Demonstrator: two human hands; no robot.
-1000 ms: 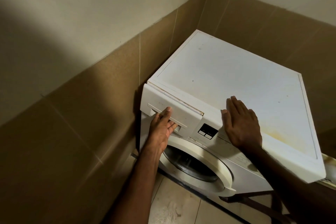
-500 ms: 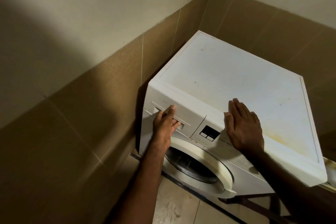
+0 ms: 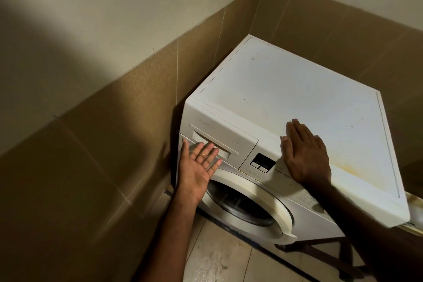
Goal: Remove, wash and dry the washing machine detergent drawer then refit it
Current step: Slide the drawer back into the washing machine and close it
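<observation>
Pushed flush now, detergent drawer (image 3: 220, 138) lies just above open-palmed left hand (image 3: 199, 167).

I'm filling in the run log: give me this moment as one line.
detergent drawer: flush in washing machine | left hand: open, palm up by handle | right hand: flat on top

The head camera looks steeply down, close, at the washing machine (image 3: 286, 107) in a tiled corner.
</observation>
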